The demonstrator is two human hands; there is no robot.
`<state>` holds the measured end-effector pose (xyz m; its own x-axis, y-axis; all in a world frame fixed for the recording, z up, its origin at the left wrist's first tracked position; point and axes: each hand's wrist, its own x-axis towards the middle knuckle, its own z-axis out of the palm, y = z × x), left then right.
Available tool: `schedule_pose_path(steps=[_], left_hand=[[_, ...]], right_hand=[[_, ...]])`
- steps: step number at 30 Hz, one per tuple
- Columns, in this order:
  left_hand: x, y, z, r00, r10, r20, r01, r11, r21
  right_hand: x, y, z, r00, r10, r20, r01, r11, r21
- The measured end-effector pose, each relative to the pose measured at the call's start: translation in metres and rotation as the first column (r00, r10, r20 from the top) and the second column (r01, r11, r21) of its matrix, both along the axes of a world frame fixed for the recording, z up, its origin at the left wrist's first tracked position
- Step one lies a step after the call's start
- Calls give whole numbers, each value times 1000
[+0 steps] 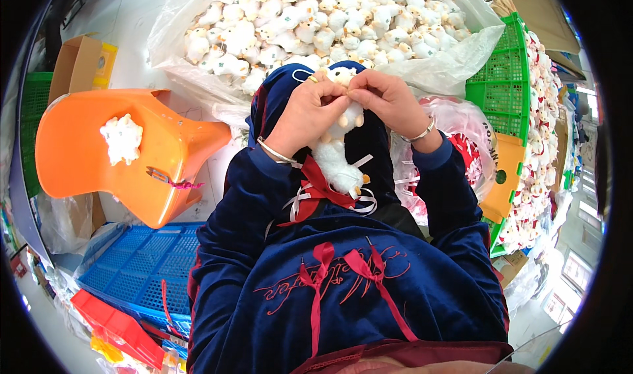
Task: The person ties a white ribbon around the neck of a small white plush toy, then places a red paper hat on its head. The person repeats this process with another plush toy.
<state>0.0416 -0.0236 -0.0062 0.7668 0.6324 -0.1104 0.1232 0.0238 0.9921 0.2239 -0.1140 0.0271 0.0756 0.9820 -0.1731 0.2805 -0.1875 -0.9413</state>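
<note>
A small white plush toy (355, 115) with beige feet is held over my lap. My left hand (308, 110) is closed, its thumb and finger pinching at the toy's neck. From the other side my right hand (388, 104) pinches the same spot, the fingertips of both hands meeting. What exactly lies between the fingertips is too small to make out. Below, a second white plush toy (335, 166) rests on my lap. Against it lie red cloth pieces (310, 199) with white ribbons.
A large clear plastic bag (455, 67) of white plush toys spreads ahead. On the left, an orange stool (72, 143) bears one plush toy (122, 139) and thread snips (157, 174). A blue crate (138, 262) stands nearer; green crates (498, 87) and bagged red-and-white pieces (465, 156) are right.
</note>
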Motion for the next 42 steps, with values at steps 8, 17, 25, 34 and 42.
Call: schedule_pose_path(steps=[8, 17, 25, 34, 42], left_hand=[[-2, 10, -1, 997, -69, -28, 67, 996, -66], [-6, 11, -1, 996, -68, -49, 66, 997, -38], [-8, 7, -8, 1000, -15, 7, 16, 994, -107], [-9, 4, -5, 1000, 1, -2, -1, 999, -48], [-11, 6, -6, 998, 42, -46, -49, 984, -171]], right_hand=[[11, 3, -3, 987, 149, 59, -152, 987, 50], [2, 8, 11, 945, 134, 297, -144, 989, 12], [-8, 8, 11, 860, 61, 507, -139, 983, 117], [-17, -9, -24, 874, -158, 459, -81, 885, 458], [-19, -7, -38, 856, -221, 468, -117, 799, 590]])
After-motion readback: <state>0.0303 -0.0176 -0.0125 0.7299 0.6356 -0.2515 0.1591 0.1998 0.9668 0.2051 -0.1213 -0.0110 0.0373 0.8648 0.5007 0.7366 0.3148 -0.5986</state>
